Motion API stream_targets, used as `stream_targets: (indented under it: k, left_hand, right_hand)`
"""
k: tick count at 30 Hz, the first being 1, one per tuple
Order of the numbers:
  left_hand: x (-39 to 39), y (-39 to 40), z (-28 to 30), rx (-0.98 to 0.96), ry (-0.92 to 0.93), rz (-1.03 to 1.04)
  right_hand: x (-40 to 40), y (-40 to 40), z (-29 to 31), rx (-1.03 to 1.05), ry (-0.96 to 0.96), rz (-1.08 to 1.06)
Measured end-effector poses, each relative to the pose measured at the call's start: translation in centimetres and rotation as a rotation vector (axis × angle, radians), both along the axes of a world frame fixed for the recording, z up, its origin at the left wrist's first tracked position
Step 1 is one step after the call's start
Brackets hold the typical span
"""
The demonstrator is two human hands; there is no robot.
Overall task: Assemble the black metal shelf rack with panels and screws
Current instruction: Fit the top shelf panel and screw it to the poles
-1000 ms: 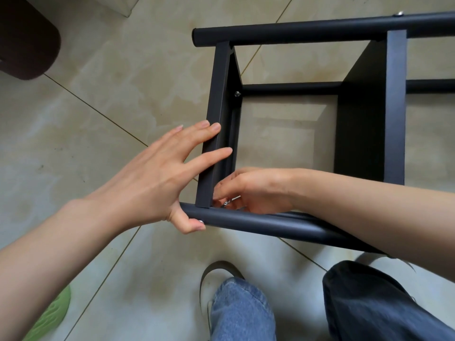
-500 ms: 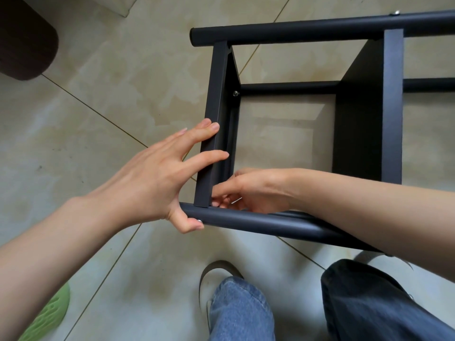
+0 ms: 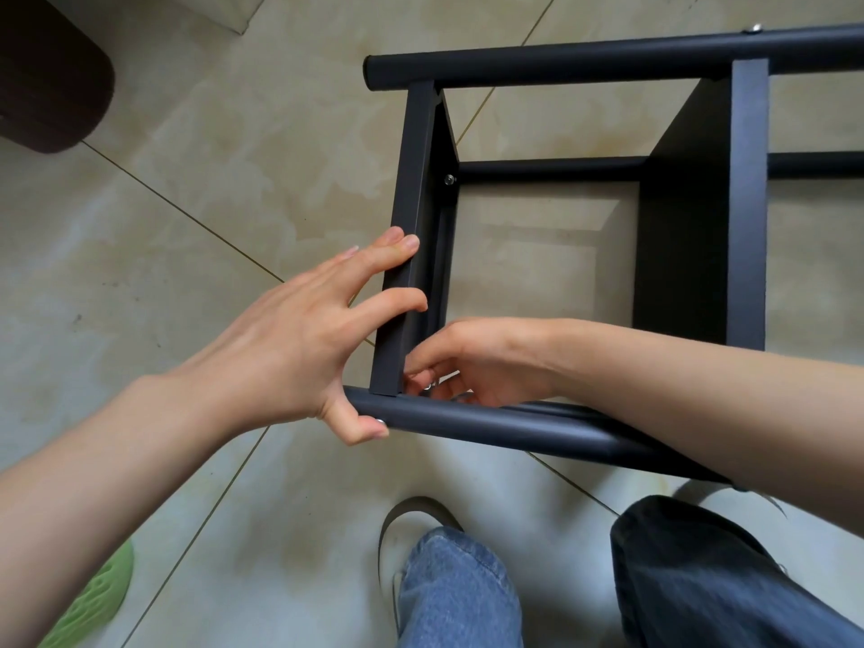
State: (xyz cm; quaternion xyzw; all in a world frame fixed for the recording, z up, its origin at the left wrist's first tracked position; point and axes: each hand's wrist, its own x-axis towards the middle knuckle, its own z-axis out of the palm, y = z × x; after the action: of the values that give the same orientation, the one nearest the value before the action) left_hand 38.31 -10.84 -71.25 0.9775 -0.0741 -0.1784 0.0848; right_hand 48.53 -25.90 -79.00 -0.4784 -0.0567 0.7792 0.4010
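Observation:
The black metal shelf rack lies on its side on the tiled floor, with round tubes running left to right. An end panel spans between the far tube and the near tube; a second panel stands to its right. My left hand rests straight fingers on the end panel's outer edge, its thumb under the near tube by a screw head. My right hand reaches inside the frame at the panel's lower corner and pinches a small silver screw. Another screw shows on the panel's inner face.
A dark brown rounded object stands at the top left. A green slipper lies at the bottom left. My legs in jeans and dark trousers, with a shoe, are just below the rack.
My left fingers have curled slightly more over the end panel's edge. My right hand's fingertips have shifted a little at the lower corner. The rack stays put.

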Motion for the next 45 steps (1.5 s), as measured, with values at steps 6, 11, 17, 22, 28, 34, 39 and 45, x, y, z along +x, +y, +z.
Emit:
stream_targets:
  k: [6, 11, 17, 22, 28, 34, 39, 45]
  left_hand:
    - [-0.03, 0.08, -0.12, -0.013, 0.009, 0.0]
    - [0.06, 0.06, -0.08, -0.011, 0.003, -0.005]
    - [0.05, 0.02, -0.08, -0.013, -0.001, -0.001]
    - [0.03, 0.08, -0.14, -0.017, 0.004, 0.001]
    - [0.03, -0.02, -0.12, -0.016, -0.003, -0.002]
    - [0.06, 0.07, -0.17, -0.011, 0.007, 0.001]
    - [0.01, 0.16, -0.27, -0.02, 0.005, 0.0]
    - [0.11, 0.1, -0.26, -0.014, -0.001, -0.002]
  right_hand:
    - [-0.75, 0.27, -0.21, -0.005, -0.092, 0.006]
    - [-0.11, 0.18, -0.11, 0.004, -0.005, -0.004]
    - [-0.62, 0.24, -0.31, 0.022, -0.095, 0.018]
    - [-0.07, 0.13, -0.09, 0.011, 0.015, 0.007]
    - [-0.62, 0.21, -0.47, 0.033, -0.08, 0.008]
    - [-0.11, 0.04, -0.56, 0.035, 0.031, -0.011]
    - [-0.67, 0.19, -0.75, 0.04, -0.073, 0.011]
    - [-0.04, 0.06, -0.59, 0.055, 0.014, 0.007]
